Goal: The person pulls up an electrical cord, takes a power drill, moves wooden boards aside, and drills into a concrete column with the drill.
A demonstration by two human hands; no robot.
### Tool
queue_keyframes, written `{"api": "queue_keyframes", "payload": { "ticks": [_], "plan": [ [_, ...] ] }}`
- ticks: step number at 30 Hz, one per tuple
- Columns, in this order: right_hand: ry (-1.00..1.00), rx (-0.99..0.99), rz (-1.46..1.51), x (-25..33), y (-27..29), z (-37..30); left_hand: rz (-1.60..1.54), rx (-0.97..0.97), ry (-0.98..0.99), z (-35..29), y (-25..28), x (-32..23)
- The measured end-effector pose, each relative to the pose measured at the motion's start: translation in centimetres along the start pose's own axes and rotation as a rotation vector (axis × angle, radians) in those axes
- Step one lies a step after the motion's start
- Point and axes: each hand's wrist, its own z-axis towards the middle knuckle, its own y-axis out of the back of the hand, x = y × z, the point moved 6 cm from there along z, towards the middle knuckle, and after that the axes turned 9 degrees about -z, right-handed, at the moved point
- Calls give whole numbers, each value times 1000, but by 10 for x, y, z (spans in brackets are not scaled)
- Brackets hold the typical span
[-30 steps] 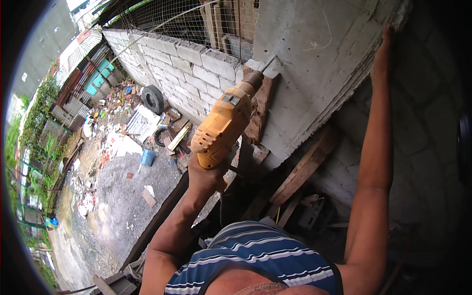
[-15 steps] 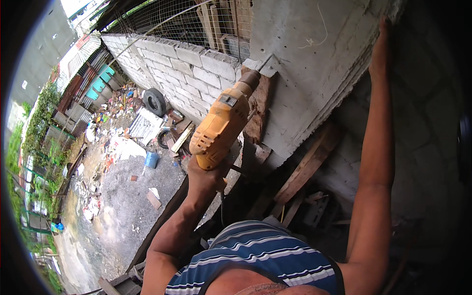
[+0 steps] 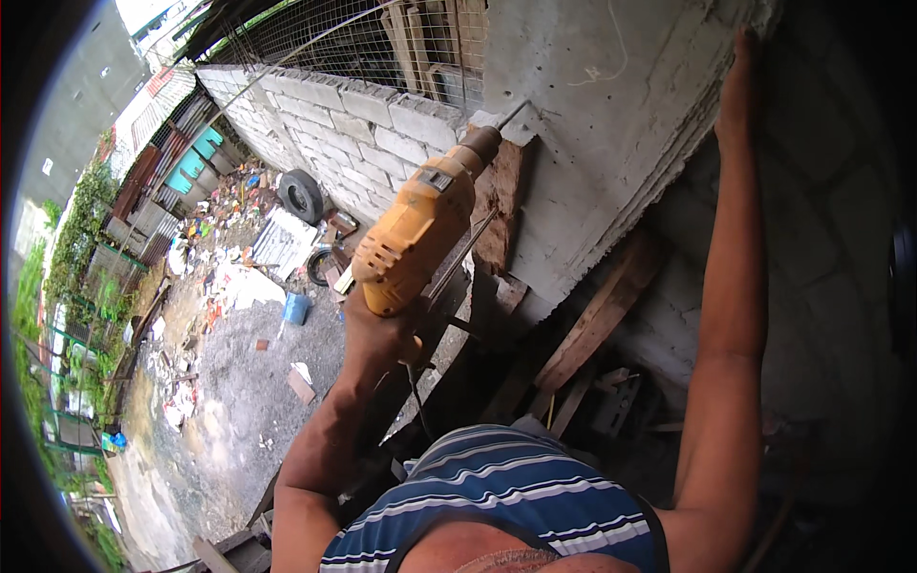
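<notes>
My left hand (image 3: 382, 329) is wrapped around the grip of a yellow-orange power drill (image 3: 415, 224). The drill points up and to the right. From its dark chuck (image 3: 479, 145) a thin bit (image 3: 514, 115) reaches the grey concrete wall panel (image 3: 611, 124), its tip meeting the face near the panel's lower left corner. How deep the tip sits I cannot tell. My right arm is stretched far forward, and my right hand (image 3: 739, 91) lies along the panel's rough right edge with fingers extended, partly in shadow.
Beside the bit stands a rough wooden post (image 3: 499, 205). Timber (image 3: 602, 315) slants below the panel in the dark. At the left, a hollow-block wall (image 3: 363, 119) with wire mesh (image 3: 353, 48) borders a lower yard holding a tyre (image 3: 300, 197), a blue container (image 3: 295, 307) and scattered rubbish.
The drill and my left hand have shifted slightly left and back toward me, with the bit still at the panel. My right hand stays on the panel's edge.
</notes>
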Motion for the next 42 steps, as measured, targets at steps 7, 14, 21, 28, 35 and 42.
{"api": "queue_keyframes", "payload": {
  "ticks": [7, 14, 21, 28, 35, 42],
  "plan": [
    [-8, -17, -10, -5, 6, 1, 42, 101, -78, 3, -3, -50],
    [9, -48, 2, -5, 4, 0, 64, 92, -63, -4, -8, -47],
    [15, -10, -7, -5, 11, 5, 89, 104, 8, 4, 0, -44],
    [18, 8, -7, -10, 8, 6, 100, 91, -67, 3, -3, -54],
    [28, 23, -21, -10, 8, 7, 144, 72, -90, 4, 2, -46],
    [38, 25, -37, -11, 10, 10, 97, 82, -60, 5, 0, -46]
  ]
}}
